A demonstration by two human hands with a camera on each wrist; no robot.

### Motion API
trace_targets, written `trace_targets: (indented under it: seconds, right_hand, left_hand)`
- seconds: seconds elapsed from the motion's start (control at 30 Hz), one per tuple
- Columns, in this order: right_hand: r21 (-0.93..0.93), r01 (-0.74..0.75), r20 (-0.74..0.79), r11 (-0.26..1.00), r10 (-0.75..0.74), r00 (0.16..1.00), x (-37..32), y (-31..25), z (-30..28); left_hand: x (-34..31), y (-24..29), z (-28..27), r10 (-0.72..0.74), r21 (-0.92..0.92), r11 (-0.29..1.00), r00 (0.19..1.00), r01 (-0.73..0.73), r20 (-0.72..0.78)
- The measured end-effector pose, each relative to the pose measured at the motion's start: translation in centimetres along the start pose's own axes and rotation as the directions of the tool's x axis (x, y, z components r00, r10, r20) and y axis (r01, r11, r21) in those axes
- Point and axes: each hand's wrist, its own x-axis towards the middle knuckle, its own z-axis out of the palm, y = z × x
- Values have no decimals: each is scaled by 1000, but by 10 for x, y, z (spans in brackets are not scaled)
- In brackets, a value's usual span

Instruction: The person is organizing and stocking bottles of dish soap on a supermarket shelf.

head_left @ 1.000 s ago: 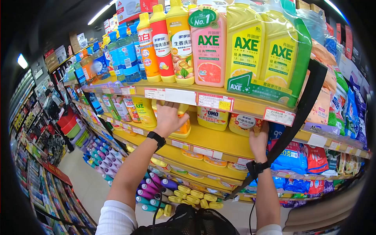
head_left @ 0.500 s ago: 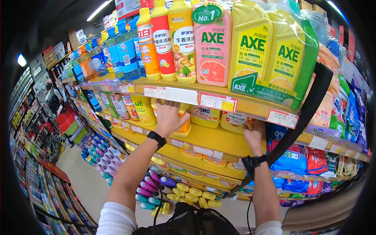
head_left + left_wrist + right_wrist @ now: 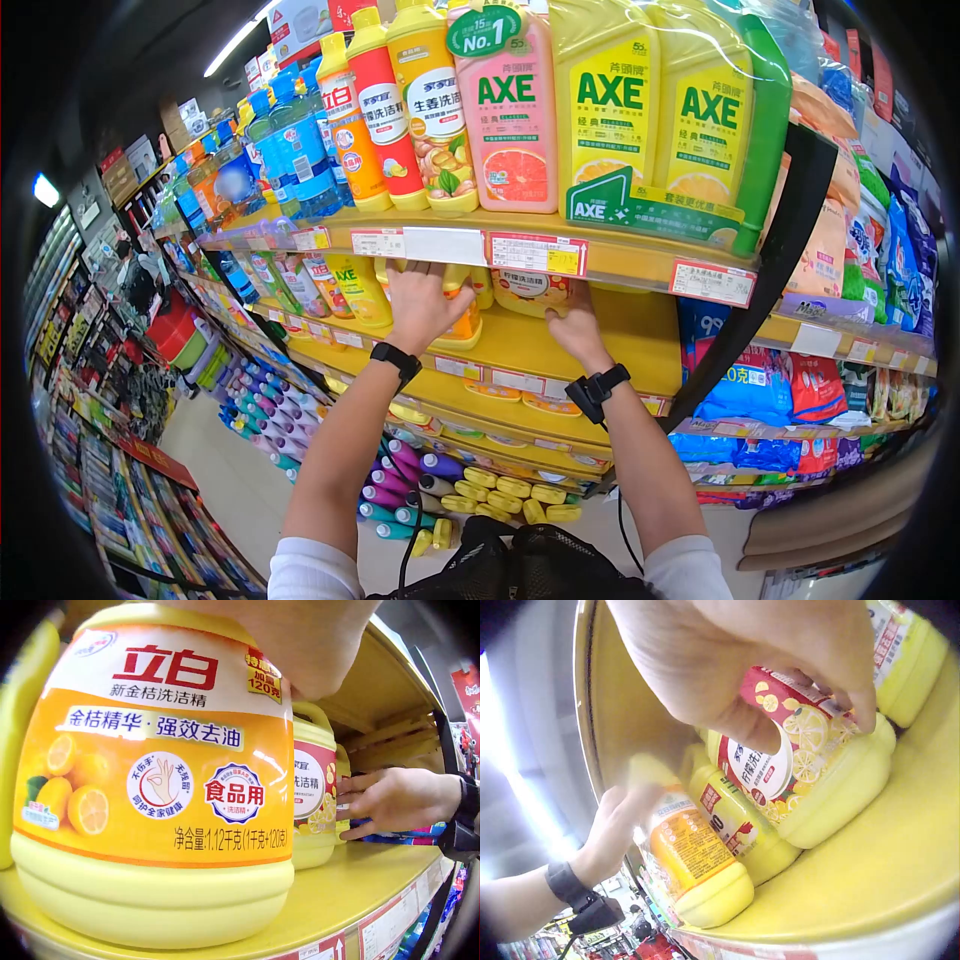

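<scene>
The left hand (image 3: 425, 300) was curled over the top of the orange-labelled yellow plastic detergent jug (image 3: 157, 787), which stood upright close to the front lip of the yellow metal shelf (image 3: 560, 355). The right hand (image 3: 572, 322) gripped nothing: its nearly straight fingers lay against the red-and-white-labelled yellow plastic jug with lemon pictures (image 3: 810, 765), to the right on the same shelf. The chief risk looked to be the orange jug. Held only from above and so near the lip, a forward tug could tip it off the edge, or its weight could slip it out of the fingers. A firm push from the right hand could drive the lemon jug into the plain yellow jug (image 3: 727, 825) between them, knocking it against the orange one. The upper shelf (image 3: 600, 262) sat low, so knuckles could catch.
</scene>
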Motion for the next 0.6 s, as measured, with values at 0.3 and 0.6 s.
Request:
trace_targets:
  seconds: [0.3,0.6]
  right_hand:
    - [1,-39,27,999,39,999,-51,10,-11]
    - [-115,74,123,991,-60,991,-83,-10,-29]
  left_hand:
    - [3,14,-1,-17,-10,1000,1000,18,26]
    - [17,99,1,-29,-67,997,997,33,68]
